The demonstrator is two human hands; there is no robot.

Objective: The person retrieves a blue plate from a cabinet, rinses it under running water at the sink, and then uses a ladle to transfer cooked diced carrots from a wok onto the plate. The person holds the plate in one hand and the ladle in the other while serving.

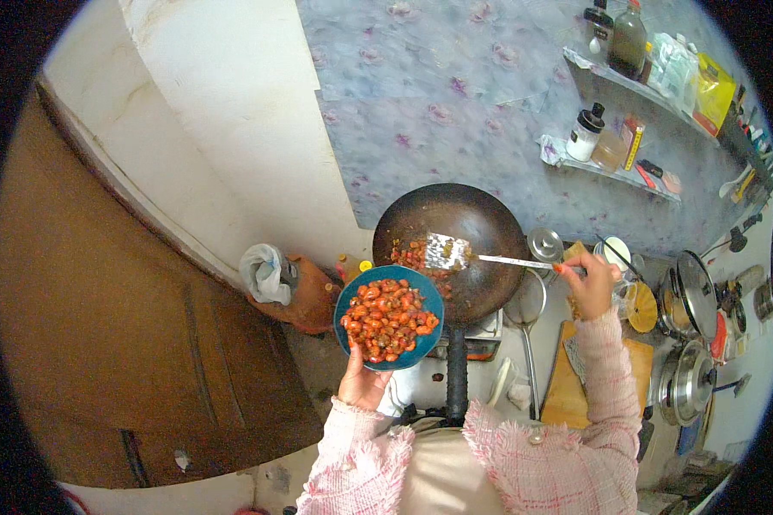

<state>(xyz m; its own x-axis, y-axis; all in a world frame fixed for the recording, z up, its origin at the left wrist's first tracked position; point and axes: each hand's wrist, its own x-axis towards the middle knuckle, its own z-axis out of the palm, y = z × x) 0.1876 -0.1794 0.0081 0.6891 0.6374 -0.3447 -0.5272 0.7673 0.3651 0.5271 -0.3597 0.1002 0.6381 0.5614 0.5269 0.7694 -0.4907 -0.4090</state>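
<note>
My left hand [362, 380] holds a blue plate [435, 344] by its near rim. Glossy orange-red pieces of food [386, 315] are heaped on it. The plate overlaps the lower left edge of a dark wok [496, 290]. In my right hand [591, 283] is the handle of a metal spatula [448, 251], whose blade lies over the wok. Beside and below that blade, small reddish-brown bits of food [409, 251] lie in the left part of the wok. The wok's black handle [457, 373] points towards me.
Right of the wok are a wire skimmer [529, 347], a wooden cutting board [551, 386] bearing a cleaver-like blade, and lidded metal pots [686, 380]. A brown jar-like container [312, 299] and a white plastic bag [264, 273] stand left. Wall shelves [644, 84] hold bottles and packets.
</note>
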